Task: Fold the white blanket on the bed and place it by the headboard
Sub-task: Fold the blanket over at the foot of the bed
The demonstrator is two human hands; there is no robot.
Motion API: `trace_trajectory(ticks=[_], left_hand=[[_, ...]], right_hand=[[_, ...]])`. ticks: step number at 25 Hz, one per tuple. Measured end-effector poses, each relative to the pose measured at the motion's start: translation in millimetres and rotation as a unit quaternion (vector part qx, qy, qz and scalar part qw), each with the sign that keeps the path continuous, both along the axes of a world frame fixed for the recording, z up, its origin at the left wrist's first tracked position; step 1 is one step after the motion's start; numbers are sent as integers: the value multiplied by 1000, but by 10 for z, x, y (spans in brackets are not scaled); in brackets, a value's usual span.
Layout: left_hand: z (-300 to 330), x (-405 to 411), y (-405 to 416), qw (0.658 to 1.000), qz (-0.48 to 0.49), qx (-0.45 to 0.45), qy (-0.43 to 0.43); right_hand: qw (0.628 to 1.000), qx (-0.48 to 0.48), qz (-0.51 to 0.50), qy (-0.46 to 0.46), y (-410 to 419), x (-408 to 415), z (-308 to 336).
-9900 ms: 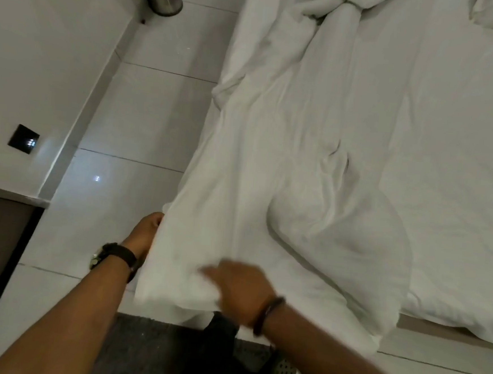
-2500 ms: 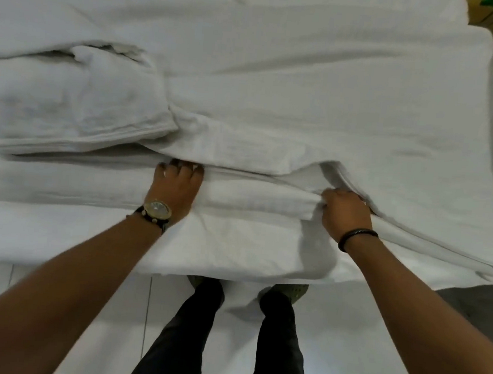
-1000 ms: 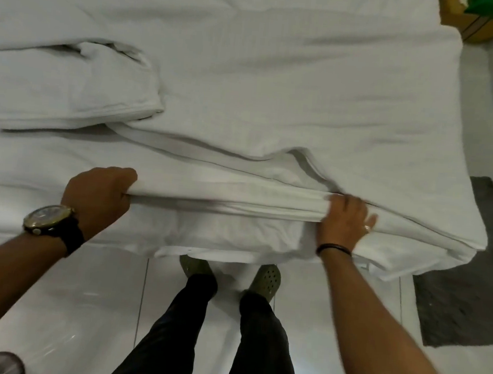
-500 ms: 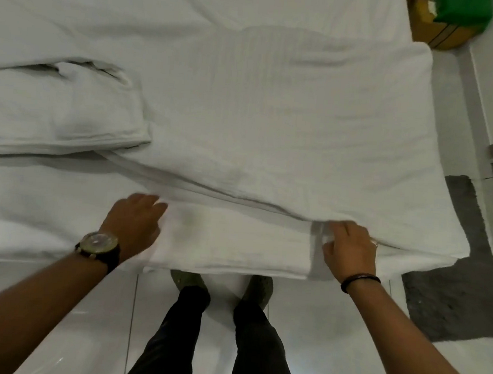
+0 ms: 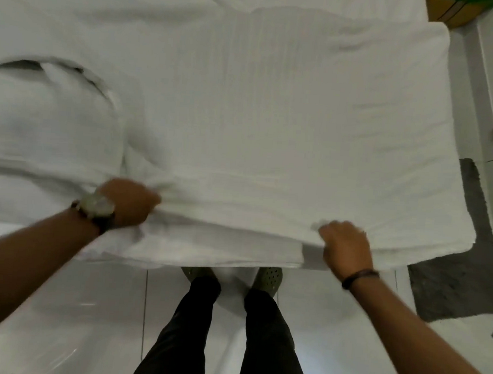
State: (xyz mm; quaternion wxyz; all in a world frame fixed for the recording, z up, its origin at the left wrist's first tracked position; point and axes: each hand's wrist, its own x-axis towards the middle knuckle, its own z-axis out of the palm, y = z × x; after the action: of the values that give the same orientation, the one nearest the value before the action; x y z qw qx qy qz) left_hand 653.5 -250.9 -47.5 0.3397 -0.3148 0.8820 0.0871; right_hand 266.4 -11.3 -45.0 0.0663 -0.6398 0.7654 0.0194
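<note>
Blanket [image 5: 274, 124] on bed — left hand [image 5: 129, 204], right hand [image 5: 345, 243] gripping its near edge

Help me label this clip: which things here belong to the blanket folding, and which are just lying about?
Part of the job:
white blanket
bed
left hand, gripping the blanket's near edge
right hand, gripping the same edge

Just lying about:
dark floor mat
yellow and green object

Your arms are bare to the edge of the view, with no sleeves showing. On your left wrist you wear a wristwatch [image 5: 96, 206] with a round pale dial on a dark strap. Your right wrist carries a thin dark band [image 5: 360, 277]. You are in black trousers [image 5: 189, 330] and olive-green perforated clogs [image 5: 267, 277].
</note>
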Motion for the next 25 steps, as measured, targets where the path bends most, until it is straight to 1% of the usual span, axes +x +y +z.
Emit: trace_trajectory(ticks=[2, 3, 4, 5, 6, 7, 8, 9, 10, 11, 12, 13, 14, 15, 16, 17, 18, 19, 20, 22, 23, 24, 25], left_hand=[[-60, 475, 751, 997, 11, 75, -3], [-87, 573, 1027, 996, 32, 87, -13], [-104, 567, 1130, 993, 61, 92, -33], [-116, 503, 1093, 990, 82, 103, -59], [-102, 416, 973, 985, 78, 133, -75], [-86, 324, 830, 982, 65, 162, -75], [-54, 212, 688, 981, 59, 178, -50], [-29, 76, 571, 984, 59, 166, 15], [-26, -102, 495, 982, 77, 124, 124], [-58, -302, 452, 966, 93, 54, 235], [-104, -511, 432, 945, 106, -20, 309], [-152, -689, 436, 933, 128, -58, 331], [-232, -780, 467, 940, 143, -58, 304], [-350, -770, 555, 954, 149, -48, 255], [-482, -665, 682, 965, 162, -36, 205], [-614, -474, 811, 967, 179, -43, 175], [-678, -274, 909, 965, 197, -58, 165], [-682, -101, 974, 964, 206, -65, 157], [-632, 14, 997, 967, 206, -56, 137], [-492, 61, 946, 970, 218, -33, 100], [-424, 27, 918, 971, 222, -27, 86], [-345, -29, 912, 971, 223, -20, 78], [-229, -97, 915, 970, 227, -18, 87]], right_hand=[[996, 78, -5, -33, 341, 282, -102], [988, 143, -28, -50, 333, 353, -143], [975, 210, -48, -56, 230, 382, -164], [957, 283, -44, -41, 71, 373, -136], [935, 354, -21, -26, -126, 350, -56], [913, 408, 9, -18, -326, 329, 25], [901, 433, 23, -37, -512, 350, 104], [913, 401, 37, -69, -662, 426, 142], [939, 323, 47, -106, -797, 577, 153], [967, 201, 47, -149, -924, 792, 120], [978, 87, 37, -188, -1040, 1045, 80], [976, 29, 23, -216, -1148, 1271, 28], [976, 36, 29, -213, -1202, 1412, -78], [978, 94, 31, -181, -1136, 1409, -226], [979, 156, 6, -131, -959, 1217, -387], [976, 198, -47, -83, -694, 872, -524], [965, 226, -123, -43, -389, 455, -589], [948, 251, -196, -18, -74, 42, -578], [925, 294, -243, -5, 165, -291, -505], [891, 350, -288, -11, 296, -611, -324], [891, 337, -304, -26, 197, -559, -287], [901, 289, -320, -47, 60, -393, -273], [915, 239, -315, -76, -113, -162, -245]])
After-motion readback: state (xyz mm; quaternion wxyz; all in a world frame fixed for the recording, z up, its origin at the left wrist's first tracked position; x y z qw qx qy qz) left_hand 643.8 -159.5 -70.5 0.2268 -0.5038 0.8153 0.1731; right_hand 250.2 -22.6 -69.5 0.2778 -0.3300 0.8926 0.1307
